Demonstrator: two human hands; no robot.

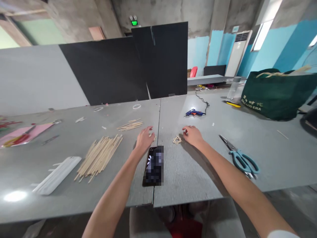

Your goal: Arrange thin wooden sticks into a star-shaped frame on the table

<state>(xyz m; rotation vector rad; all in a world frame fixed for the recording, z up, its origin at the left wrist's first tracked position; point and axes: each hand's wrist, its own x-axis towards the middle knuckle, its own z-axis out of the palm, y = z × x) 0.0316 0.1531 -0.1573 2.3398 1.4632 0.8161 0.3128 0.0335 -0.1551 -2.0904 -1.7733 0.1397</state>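
My left hand (145, 138) is over the table, fingers curved and apart. A small pale wooden piece (155, 138) shows at its fingertips, partly hidden, and I cannot make out its full shape. Across the table seam, my right hand (193, 135) rests with bent fingers and a gap between thumb and forefinger. Just left of it lies a small six-pointed star of thin wooden sticks (177, 140). A phone (150, 172), its screen partly blurred, lies below my left hand. Thin wooden sticks form a large pile (100, 157) and a smaller one (130, 125) to the left.
Blue-handled scissors (239, 157) lie right of my right forearm. Behind the hands is a blue glue gun (194, 112) with a cord. A yellow cutter (232, 104) and green bag (277, 94) stand far right. A white power strip (59, 175) lies left; a black panel (163, 62) borders the back.
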